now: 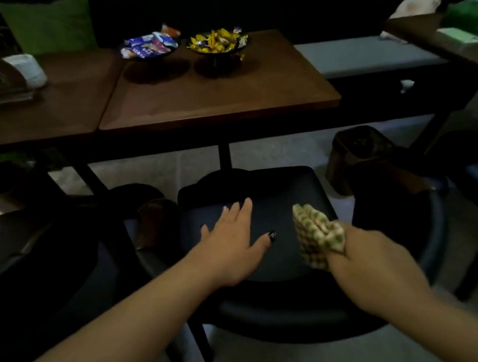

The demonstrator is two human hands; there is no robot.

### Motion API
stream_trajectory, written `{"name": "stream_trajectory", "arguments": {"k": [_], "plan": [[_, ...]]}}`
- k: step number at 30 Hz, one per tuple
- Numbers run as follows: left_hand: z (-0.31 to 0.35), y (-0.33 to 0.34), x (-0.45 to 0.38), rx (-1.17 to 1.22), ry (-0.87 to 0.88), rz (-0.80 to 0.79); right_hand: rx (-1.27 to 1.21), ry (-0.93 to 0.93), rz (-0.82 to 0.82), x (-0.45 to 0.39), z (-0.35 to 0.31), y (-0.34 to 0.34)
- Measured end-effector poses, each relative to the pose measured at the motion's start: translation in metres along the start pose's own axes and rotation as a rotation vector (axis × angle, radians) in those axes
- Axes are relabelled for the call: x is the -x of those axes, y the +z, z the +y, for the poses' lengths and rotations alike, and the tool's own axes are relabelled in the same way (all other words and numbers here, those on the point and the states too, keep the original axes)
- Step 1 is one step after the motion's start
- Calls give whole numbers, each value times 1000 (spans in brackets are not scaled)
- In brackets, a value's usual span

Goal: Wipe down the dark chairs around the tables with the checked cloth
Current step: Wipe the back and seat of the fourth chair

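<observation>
At twelve o'clock two dark bowls [150,54] [218,50] hold wrapped sweets, while the left hand [232,240] lies flat, fingers straight, on the dark chair [272,254] and the right hand [367,258] grips the bunched checked cloth [317,231].

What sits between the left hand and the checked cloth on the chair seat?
Nothing: in the head view only bare dark chair seat lies between the left hand, flat on the seat, and the checked cloth held by the right hand.

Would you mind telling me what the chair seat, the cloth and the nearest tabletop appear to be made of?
Chair seat: probably leather or vinyl, going by its smooth, dark, faintly sheened padded surface. Checked cloth: woven fabric, soft and bunched in the right hand. Tabletop: brown wood or wood-look laminate with a matte finish; the dim light leaves it open.
</observation>
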State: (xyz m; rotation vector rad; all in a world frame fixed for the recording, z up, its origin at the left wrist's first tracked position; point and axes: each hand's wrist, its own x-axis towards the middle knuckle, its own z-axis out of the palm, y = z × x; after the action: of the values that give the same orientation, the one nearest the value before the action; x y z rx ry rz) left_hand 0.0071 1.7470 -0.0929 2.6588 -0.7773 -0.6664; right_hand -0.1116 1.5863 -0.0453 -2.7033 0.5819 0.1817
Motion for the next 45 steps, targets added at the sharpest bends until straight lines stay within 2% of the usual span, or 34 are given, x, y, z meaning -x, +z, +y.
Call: {"name": "stream_trajectory", "arguments": {"k": [3,9,16,24,28,32,33,35,37,39,42,45], "plan": [[1,-2,1,27,-2,38,-24,20,-7,-2,0,-2],[1,-6,9,69,126,407,-77,-18,55,-3,0,-4],[4,-5,12,91,116,395,-34,-93,51,-9,3,2],[2,-2,9,47,45,365,103,-102,-80,-18,5,11],[2,-3,3,-64,-27,254,191,-75,-158,-21,4,8],[5,5,-9,-218,-199,-16,229,-20,-397,-43,1,14],[5,8,-17,-208,-223,-94,177,18,-487,-58,2,20],[5,17,-35,-16,-274,-225,133,54,-645,-88,12,30],[4,34,-60,269,-382,-339,220,-8,-783,-118,30,48],[3,57,-81,394,-487,-415,314,-70,-892,-140,46,68],[3,89,-100,326,-514,-607,374,-168,-1043,-164,57,92],[7,102,-108,162,-467,-755,321,-187,-1166,-175,58,104]]}}
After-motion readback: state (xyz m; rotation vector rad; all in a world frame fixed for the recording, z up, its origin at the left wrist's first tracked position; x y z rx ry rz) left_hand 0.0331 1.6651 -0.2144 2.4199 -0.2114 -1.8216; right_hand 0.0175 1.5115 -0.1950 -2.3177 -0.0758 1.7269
